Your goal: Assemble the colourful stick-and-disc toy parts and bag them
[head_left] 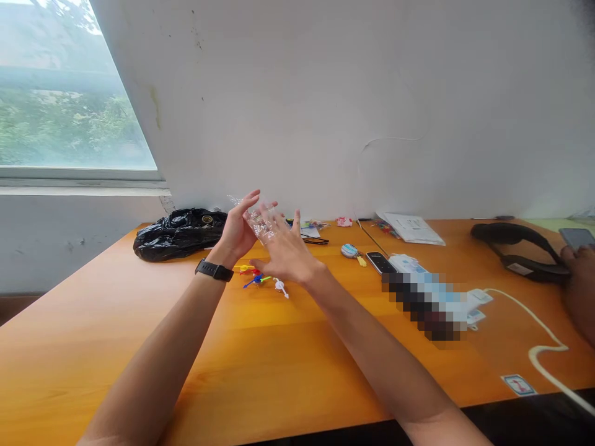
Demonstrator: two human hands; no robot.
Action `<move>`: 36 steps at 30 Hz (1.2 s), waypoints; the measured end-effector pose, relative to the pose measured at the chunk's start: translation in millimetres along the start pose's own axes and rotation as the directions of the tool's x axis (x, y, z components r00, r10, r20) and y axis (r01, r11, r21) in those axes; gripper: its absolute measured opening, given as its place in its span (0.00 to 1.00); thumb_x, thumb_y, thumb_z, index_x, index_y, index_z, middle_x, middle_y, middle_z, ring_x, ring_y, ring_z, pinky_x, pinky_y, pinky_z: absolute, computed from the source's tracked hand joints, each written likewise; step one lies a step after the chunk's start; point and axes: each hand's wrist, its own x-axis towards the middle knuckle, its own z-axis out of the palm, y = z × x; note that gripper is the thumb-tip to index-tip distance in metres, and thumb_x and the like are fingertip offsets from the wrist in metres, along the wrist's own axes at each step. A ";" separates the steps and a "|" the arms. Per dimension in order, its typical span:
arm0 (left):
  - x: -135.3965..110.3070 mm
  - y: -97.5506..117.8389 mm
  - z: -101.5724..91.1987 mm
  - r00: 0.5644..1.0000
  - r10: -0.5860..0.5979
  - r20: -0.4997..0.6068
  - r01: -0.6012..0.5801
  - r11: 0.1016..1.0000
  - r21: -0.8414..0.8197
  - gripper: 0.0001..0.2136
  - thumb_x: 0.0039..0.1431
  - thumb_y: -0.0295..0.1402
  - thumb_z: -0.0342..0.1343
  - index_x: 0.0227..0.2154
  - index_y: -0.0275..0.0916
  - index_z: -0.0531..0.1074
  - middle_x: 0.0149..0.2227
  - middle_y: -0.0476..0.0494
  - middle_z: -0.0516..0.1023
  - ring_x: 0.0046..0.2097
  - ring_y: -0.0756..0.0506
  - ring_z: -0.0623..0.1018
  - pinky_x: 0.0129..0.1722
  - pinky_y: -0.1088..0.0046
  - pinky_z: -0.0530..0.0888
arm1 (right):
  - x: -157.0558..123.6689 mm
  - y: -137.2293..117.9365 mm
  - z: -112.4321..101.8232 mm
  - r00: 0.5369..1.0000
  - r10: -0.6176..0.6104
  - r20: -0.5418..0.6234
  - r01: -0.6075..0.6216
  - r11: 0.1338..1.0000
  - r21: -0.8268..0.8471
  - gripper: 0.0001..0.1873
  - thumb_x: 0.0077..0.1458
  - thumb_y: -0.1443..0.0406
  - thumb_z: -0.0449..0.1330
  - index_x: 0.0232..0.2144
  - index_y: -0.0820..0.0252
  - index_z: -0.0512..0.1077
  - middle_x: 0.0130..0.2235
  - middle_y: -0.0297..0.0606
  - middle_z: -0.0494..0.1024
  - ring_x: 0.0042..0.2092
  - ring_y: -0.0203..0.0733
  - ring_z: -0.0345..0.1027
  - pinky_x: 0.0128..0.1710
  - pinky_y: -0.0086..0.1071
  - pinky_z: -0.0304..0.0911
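While a crinkled clear plastic wrapper (261, 230) is raised between the right hand (289, 253), its fingers spread, and the curved left hand (238, 230), whose grip cannot be determined, small arrow-tipped plastic pieces (258, 280) lie below on the wooden table (260, 359), near a black plastic bag (181, 236).

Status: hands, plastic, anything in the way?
Left hand cupped, right hand spread, both at clear plastic film. Colored arrow-tipped pieces on table below. Nothing visibly blocking.
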 end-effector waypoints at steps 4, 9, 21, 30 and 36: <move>1.2 0.8 -4.4 1.000 -0.009 -0.001 0.009 0.999 -0.049 0.30 0.57 0.38 0.67 0.62 0.46 0.68 0.56 0.34 0.80 0.56 0.26 0.82 0.60 0.41 0.74 | 0.7 -4.1 -4.0 0.999 -0.031 0.026 0.029 0.998 0.061 0.53 0.61 0.56 0.67 0.78 0.48 0.44 0.79 0.48 0.40 0.78 0.67 0.29 0.69 0.77 0.20; 5.1 5.6 -12.8 0.998 -0.016 -0.068 0.010 0.995 -0.096 0.24 0.55 0.40 0.68 0.54 0.45 0.72 0.55 0.35 0.79 0.55 0.26 0.82 0.57 0.44 0.78 | 1.4 -7.0 -3.8 0.998 -0.051 0.026 0.049 0.997 0.061 0.50 0.64 0.59 0.65 0.78 0.45 0.43 0.79 0.48 0.41 0.78 0.67 0.36 0.69 0.78 0.22; 7.5 0.2 -23.0 0.995 0.002 -0.097 -0.017 0.988 -0.153 0.24 0.57 0.49 0.68 0.52 0.50 0.70 0.53 0.36 0.78 0.55 0.29 0.81 0.52 0.46 0.79 | 1.3 -9.6 8.1 0.997 -0.068 -0.021 0.069 0.995 0.074 0.49 0.64 0.60 0.63 0.78 0.45 0.42 0.78 0.46 0.46 0.78 0.65 0.36 0.70 0.76 0.27; 20.9 33.8 -61.4 0.922 0.162 -0.351 -0.225 0.964 -0.146 0.20 0.56 0.42 0.66 0.47 0.47 0.64 0.49 0.37 0.75 0.49 0.35 0.82 0.48 0.55 0.81 | 4.0 -5.4 20.5 0.982 -0.069 -0.177 0.090 0.989 0.115 0.18 0.71 0.62 0.52 0.59 0.59 0.71 0.61 0.47 0.75 0.62 0.52 0.64 0.69 0.51 0.52; 19.9 51.7 -86.4 0.880 0.176 -0.441 -0.253 0.959 -0.124 0.24 0.60 0.51 0.62 0.50 0.47 0.59 0.52 0.37 0.72 0.55 0.36 0.76 0.53 0.51 0.78 | -3.5 19.2 57.2 0.912 -0.149 0.381 0.062 0.971 0.231 0.22 0.65 0.54 0.63 0.57 0.56 0.74 0.52 0.47 0.78 0.56 0.57 0.69 0.54 0.47 0.65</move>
